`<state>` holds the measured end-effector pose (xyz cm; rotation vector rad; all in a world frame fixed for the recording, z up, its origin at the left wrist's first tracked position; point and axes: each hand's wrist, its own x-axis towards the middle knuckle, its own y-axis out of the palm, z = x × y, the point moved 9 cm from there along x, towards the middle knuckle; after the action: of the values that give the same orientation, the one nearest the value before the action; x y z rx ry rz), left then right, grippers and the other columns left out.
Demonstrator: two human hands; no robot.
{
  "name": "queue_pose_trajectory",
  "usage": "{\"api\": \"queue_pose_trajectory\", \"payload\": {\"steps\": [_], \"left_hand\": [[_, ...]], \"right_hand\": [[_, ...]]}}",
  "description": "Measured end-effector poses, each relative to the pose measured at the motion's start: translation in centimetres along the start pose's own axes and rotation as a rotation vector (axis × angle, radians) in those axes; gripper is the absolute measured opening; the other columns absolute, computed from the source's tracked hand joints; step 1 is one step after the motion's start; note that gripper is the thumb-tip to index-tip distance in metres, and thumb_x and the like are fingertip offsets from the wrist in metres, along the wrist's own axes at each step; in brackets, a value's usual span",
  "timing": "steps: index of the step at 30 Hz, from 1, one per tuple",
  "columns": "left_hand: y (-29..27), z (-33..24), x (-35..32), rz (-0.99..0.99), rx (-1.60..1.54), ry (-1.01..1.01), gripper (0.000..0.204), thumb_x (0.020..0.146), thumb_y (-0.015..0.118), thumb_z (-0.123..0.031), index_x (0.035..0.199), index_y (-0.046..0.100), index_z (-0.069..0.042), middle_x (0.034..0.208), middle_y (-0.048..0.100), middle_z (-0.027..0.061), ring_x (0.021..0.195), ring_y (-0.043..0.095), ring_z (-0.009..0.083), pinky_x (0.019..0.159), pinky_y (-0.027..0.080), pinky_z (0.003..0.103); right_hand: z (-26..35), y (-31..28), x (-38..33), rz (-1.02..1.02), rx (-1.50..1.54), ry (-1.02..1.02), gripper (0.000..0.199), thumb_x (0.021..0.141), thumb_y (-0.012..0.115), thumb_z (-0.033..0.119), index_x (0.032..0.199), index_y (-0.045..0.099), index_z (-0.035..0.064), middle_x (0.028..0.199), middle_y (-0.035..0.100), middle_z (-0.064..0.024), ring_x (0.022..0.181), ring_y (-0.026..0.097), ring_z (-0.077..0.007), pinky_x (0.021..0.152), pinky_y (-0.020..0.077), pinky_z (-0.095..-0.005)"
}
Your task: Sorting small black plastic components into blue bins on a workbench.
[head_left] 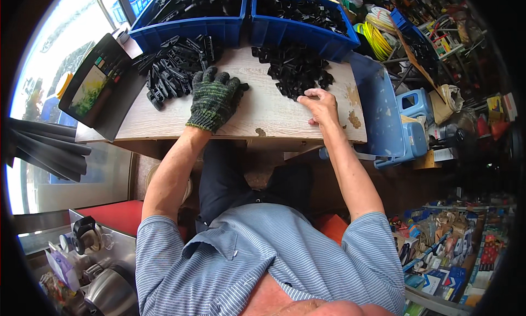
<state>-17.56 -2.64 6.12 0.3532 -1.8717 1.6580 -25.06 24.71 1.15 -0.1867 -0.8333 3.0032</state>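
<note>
My left hand (212, 99), in a green and black knitted glove, is closed over a black plastic part (244, 87); the part's end sticks out beside the thumb, and the rest is hidden. Just beyond it is a pile of long black plastic pieces (170, 75). Bare, my right hand (320, 107) is at the near edge of a heap of small black plastic parts (296, 69). Its thumb and index finger are drawn together, and whatever lies between them is too small to make out. Both hands are over the pale wooden tabletop (274, 119).
Two blue bins, a left bin (189, 28) and a right bin (304, 32), hold black parts along the far edge. A propped tablet (90, 88) stands at the left. To the right are a blue plastic tub (378, 105) and a blue stool (413, 105). Crowded shelves (449, 245) lie beyond.
</note>
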Motion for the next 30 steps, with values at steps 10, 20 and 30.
{"api": "queue_pose_trajectory", "payload": {"steps": [10, 20, 30], "left_hand": [[-0.8, -0.2, 0.2, -0.103, -0.079, -0.012, 0.028, 0.084, 0.071, -0.033, 0.102, 0.069, -0.011, 0.1, 0.066, 0.0117, 0.112, 0.054, 0.0421, 0.101, 0.034, 0.058], [-0.4, -0.2, -0.1, -0.044, -0.097, -0.033, 0.026, 0.086, 0.068, -0.034, 0.099, 0.069, -0.012, 0.1, 0.067, 0.0129, 0.114, 0.054, 0.0431, 0.104, 0.033, 0.059], [-2.0, 0.2, 0.2, -0.165, -0.056, -0.069, 0.029, 0.085, 0.071, -0.037, 0.098, 0.071, -0.011, 0.101, 0.068, 0.0118, 0.113, 0.056, 0.0386, 0.104, 0.036, 0.055]], "right_hand": [[1.2, 0.3, -0.2, -0.045, -0.203, -0.044, 0.03, 0.08, 0.076, 0.032, 0.094, 0.074, 0.0057, 0.076, 0.067, -0.0043, 0.06, 0.061, -0.0139, 0.041, 0.0505, -0.0279], [1.9, 0.2, -0.6, -0.108, -0.269, -0.083, 0.034, 0.078, 0.078, 0.034, 0.096, 0.073, 0.0049, 0.08, 0.069, -0.0074, 0.065, 0.064, -0.0166, 0.043, 0.0521, -0.0291], [1.6, -0.3, -1.0, -0.114, -0.223, -0.013, 0.034, 0.078, 0.078, 0.036, 0.093, 0.074, 0.0061, 0.077, 0.069, -0.0096, 0.057, 0.063, -0.0178, 0.045, 0.0542, -0.0295]]}}
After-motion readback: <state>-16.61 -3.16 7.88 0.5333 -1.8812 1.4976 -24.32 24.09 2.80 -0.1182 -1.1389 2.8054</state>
